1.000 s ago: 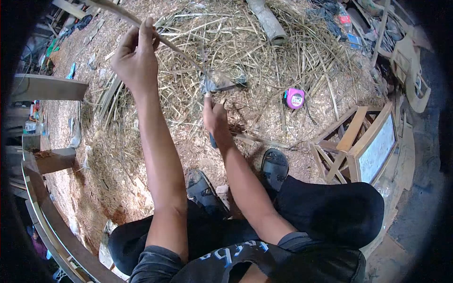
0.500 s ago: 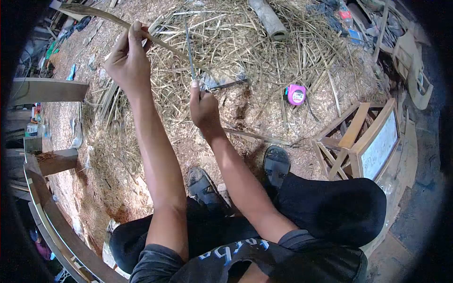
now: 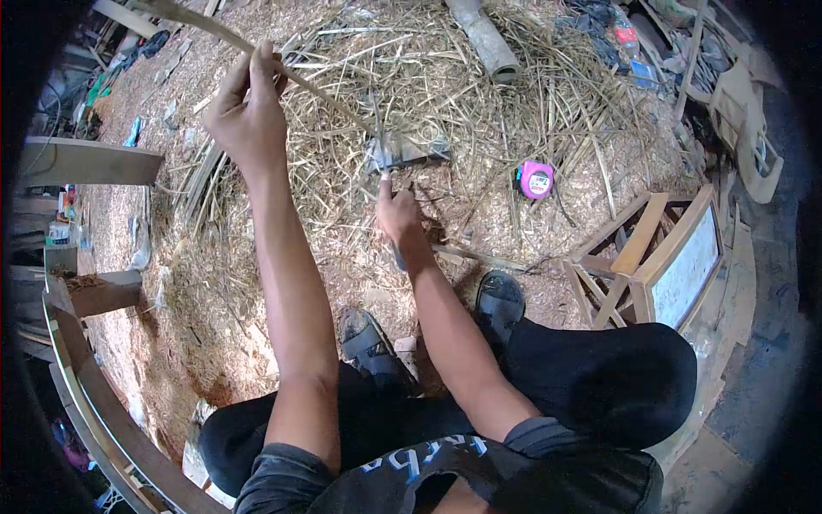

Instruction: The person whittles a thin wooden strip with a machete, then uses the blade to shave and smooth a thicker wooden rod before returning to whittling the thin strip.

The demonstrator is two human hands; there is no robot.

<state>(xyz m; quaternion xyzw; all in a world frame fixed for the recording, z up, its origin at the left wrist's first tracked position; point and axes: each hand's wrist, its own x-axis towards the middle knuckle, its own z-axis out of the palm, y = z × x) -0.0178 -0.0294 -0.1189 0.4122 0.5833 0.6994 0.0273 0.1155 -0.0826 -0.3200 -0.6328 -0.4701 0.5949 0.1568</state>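
Note:
My left hand pinches a long, narrow strip of wood or bamboo between thumb and fingers. The strip slants down to the right, its lower end close to the blade. My right hand is closed around the handle of a long-bladed knife that points away from me. Its handle end sticks out below the fist. Just beyond the right hand, a flat dark-edged piece lies on the ground under the blade; its kind is unclear. Whether blade and strip touch, I cannot tell.
Loose shavings and thin strips cover the ground ahead. A pink tape measure lies to the right, near a wooden frame. A hollow tube-like log lies at the top. Curved boards stand at the left.
My right hand has moved right and slightly down with the knife, whose blade now stands more upright. My left hand has shifted slightly right with the strip.

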